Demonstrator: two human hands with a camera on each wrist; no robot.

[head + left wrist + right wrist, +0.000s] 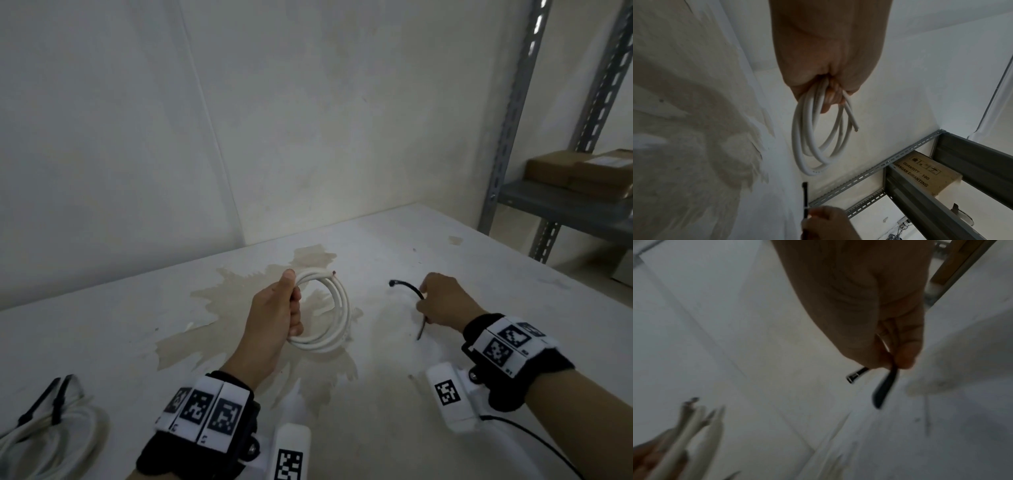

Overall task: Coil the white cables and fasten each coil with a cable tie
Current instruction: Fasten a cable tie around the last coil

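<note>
My left hand (pixel 284 308) grips a coil of white cable (pixel 337 308) on its left side and holds it just above the stained white table (pixel 445 260). In the left wrist view the white cable coil (pixel 809 142) hangs from the curled fingers of my left hand (pixel 830 91), one cut end sticking out. To the right of the coil, my right hand (pixel 442 301) pinches a black cable tie (pixel 407 286) near its middle. The right wrist view is blurred; the black cable tie (pixel 884 389) sticks out below my right hand (pixel 890 353).
Another white cable coil (pixel 44 435) bound with a black cable tie (pixel 51 397) lies at the table's near left edge. A grey metal shelf rack (pixel 534 137) with cardboard boxes (pixel 582 171) stands at the right. A white wall rises behind the table.
</note>
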